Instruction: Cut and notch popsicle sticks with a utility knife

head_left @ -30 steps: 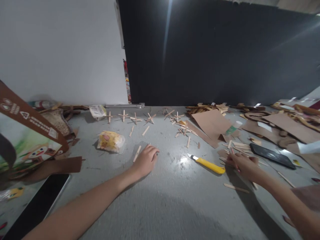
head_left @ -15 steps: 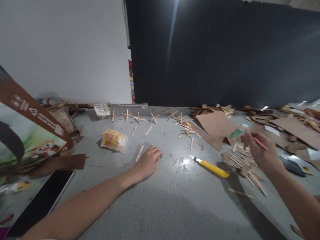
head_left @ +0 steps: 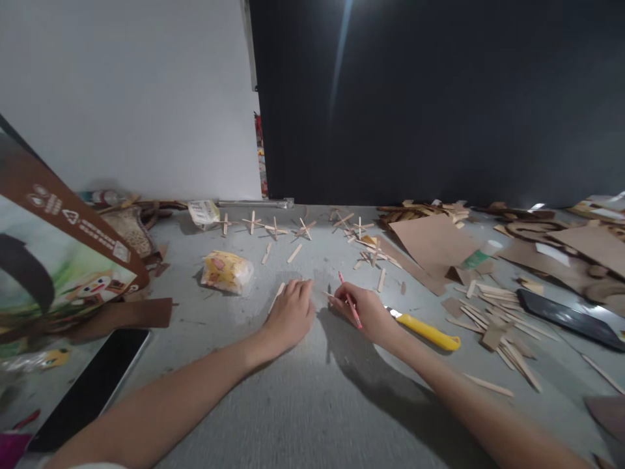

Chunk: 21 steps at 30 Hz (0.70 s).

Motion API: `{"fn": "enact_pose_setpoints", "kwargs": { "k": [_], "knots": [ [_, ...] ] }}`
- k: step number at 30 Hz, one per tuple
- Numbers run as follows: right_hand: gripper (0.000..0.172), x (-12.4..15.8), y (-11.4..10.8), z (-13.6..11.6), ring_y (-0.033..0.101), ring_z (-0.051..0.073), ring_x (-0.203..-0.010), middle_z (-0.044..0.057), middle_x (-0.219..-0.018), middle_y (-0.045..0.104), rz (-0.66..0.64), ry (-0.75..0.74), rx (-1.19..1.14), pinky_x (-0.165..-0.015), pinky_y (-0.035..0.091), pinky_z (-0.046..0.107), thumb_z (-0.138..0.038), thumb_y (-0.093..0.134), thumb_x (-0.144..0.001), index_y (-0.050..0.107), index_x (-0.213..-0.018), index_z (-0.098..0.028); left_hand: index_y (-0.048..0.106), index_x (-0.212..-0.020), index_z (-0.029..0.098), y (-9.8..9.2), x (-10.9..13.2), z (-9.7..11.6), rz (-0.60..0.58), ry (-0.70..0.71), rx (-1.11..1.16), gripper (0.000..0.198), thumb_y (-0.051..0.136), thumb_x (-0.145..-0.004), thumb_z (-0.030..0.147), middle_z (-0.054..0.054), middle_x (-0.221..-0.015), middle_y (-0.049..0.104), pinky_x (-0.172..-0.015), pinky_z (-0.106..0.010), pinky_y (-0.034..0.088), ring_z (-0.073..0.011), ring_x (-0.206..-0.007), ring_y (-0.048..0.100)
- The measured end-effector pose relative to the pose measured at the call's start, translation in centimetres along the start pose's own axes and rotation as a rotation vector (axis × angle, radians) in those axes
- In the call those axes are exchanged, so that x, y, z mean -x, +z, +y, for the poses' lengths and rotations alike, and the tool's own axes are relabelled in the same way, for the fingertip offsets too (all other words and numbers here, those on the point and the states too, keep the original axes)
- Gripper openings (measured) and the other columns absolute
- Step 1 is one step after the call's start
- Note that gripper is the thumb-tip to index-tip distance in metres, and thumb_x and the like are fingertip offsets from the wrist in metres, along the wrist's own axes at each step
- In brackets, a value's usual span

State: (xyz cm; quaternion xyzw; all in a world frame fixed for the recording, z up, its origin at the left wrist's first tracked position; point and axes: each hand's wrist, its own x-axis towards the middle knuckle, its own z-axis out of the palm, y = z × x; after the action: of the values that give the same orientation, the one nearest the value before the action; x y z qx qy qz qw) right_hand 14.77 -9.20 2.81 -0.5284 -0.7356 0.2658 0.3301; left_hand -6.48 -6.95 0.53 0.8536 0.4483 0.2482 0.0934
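Observation:
My right hand (head_left: 362,311) is closed, with a red-and-white pencil (head_left: 352,309) slanting through its fingers. At its fingertips shows a thin pale sliver, too small to name. Close by on the left, my left hand (head_left: 291,316) lies low on the table, its fingers bent and together; whatever is under them is hidden. A flat wooden craft stick (head_left: 277,298) lies beside it, partly covered by that hand. Just right of my right hand lies a yellow utility knife (head_left: 428,331), its blade partly hidden by the hand. Behind the hands are two loose sticks, one of them a short stick (head_left: 294,253).
Several crossed-stick pieces (head_left: 305,228) line the back. A yellow plastic packet (head_left: 227,271) sits left, near a phone (head_left: 90,391) and a printed bag (head_left: 73,260). At right are loose sticks (head_left: 517,361), cardboard (head_left: 432,242), a glue bottle (head_left: 481,255) and a black flat object (head_left: 576,319).
My right hand has come from the stick pile at the right to the middle, near my left hand, bringing the pencil. My left hand stays almost in place.

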Motion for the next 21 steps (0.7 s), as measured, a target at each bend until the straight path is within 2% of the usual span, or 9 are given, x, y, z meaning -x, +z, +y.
{"fn": "enact_pose_setpoints", "kwargs": {
  "k": [4,7,10,14,18,21],
  "knots": [
    [0.045,-0.8,1.3,0.6,0.045,0.014,-0.055,-0.002,-0.059,0.056,-0.006,0.038,-0.080,-0.055,0.035,0.026,-0.063,0.055,-0.096,0.061,-0.078,-0.022,0.057,-0.134,0.015,-0.1,0.2,0.1,-0.018,-0.003,-0.041,0.038,0.045,-0.098,0.009,-0.016,-0.130,0.066,-0.111,-0.052,0.051,-0.0313,-0.129,0.059],
    [0.045,-0.9,1.2,1.5,0.051,0.016,-0.058,0.000,-0.062,0.061,0.086,0.017,-0.091,-0.056,0.040,0.027,-0.062,0.055,-0.099,0.066,-0.082,-0.023,0.060,-0.130,0.015,-0.1,0.3,0.1,-0.018,0.081,-0.010,0.036,0.043,-0.099,0.008,-0.016,-0.127,0.067,-0.111,-0.053,0.051,-0.0309,-0.128,0.059],
    [0.037,-1.2,0.9,3.0,0.058,0.020,-0.063,0.003,-0.069,0.067,0.206,-0.050,0.001,-0.062,0.046,0.031,-0.055,0.055,-0.102,0.068,-0.087,-0.024,0.064,-0.128,0.017,-0.1,0.4,0.3,-0.053,0.211,-0.005,0.036,0.044,-0.099,0.008,-0.014,-0.123,0.070,-0.109,-0.051,0.053,-0.0297,-0.124,0.063],
    [0.023,-1.5,1.0,4.9,0.065,0.029,-0.085,0.012,-0.093,0.076,0.308,-0.182,0.210,-0.079,0.053,0.041,-0.037,0.054,-0.104,0.071,-0.100,-0.023,0.063,-0.137,0.019,0.0,0.9,1.0,-0.140,0.313,-0.025,0.042,0.046,-0.100,0.009,-0.014,-0.125,0.072,-0.107,-0.049,0.055,-0.0291,-0.122,0.067],
    [0.020,-1.2,1.0,5.1,0.064,0.031,-0.091,0.012,-0.096,0.075,0.305,-0.236,0.356,-0.083,0.053,0.043,-0.026,0.052,-0.104,0.072,-0.105,-0.023,0.057,-0.145,0.012,-0.1,1.2,2.0,-0.170,0.306,-0.132,0.047,0.046,-0.100,0.010,-0.020,-0.137,0.068,-0.115,-0.050,0.049,-0.0328,-0.133,0.062],
    [0.019,-0.9,1.0,4.4,0.063,0.029,-0.091,0.012,-0.093,0.074,0.270,-0.309,0.355,-0.081,0.052,0.041,-0.023,0.052,-0.105,0.071,-0.103,-0.023,0.057,-0.147,0.009,-0.4,1.1,2.3,-0.178,0.242,-0.179,0.048,0.048,-0.100,0.013,-0.021,-0.133,0.068,-0.116,-0.053,0.047,-0.0351,-0.132,0.062]
  ]
}}
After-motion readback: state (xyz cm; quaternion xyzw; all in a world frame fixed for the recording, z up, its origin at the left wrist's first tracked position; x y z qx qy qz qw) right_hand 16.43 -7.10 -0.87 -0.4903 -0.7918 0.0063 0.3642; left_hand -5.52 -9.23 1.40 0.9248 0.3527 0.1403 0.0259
